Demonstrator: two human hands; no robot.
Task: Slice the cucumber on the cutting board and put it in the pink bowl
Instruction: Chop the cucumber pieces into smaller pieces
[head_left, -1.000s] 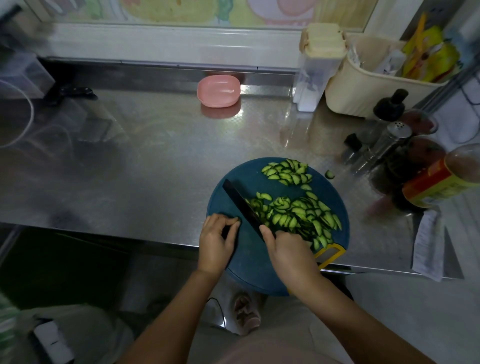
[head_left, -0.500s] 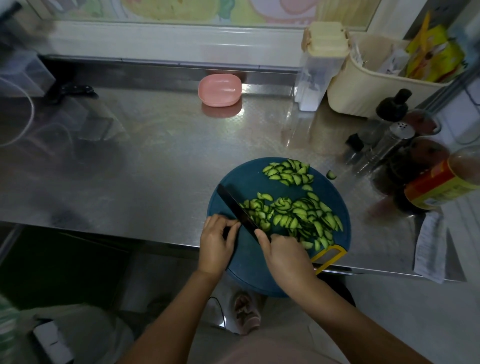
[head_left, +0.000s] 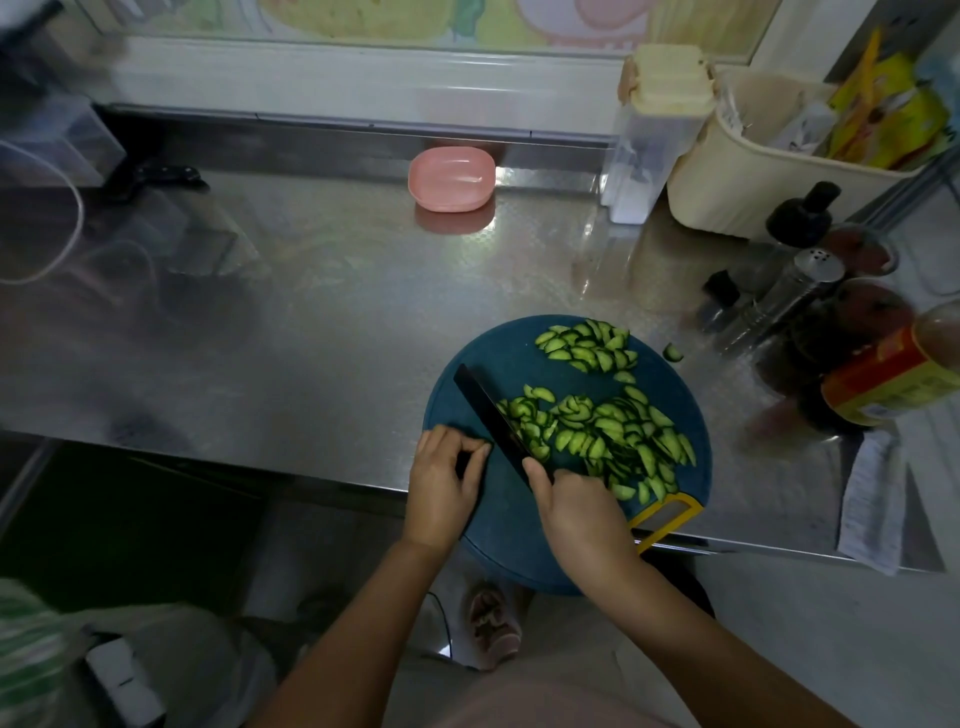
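Head view: nearest, I am watching the right hand (head_left: 582, 514) gripping the knife (head_left: 491, 415), its blade lying against the cucumber slices (head_left: 608, 431) on the blue cutting board (head_left: 498, 353); the left hand (head_left: 441, 483) is curling its fingertips together at the board's edge, pinching what I cannot tell. The steel counter (head_left: 311, 312) is running back to the pink bowl (head_left: 451, 178) by the wall. The blade is staying almost where it was a second ago

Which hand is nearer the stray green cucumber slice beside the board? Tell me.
Right. The right hand lies below-left of the stray green cucumber slice; the left hand farther left.
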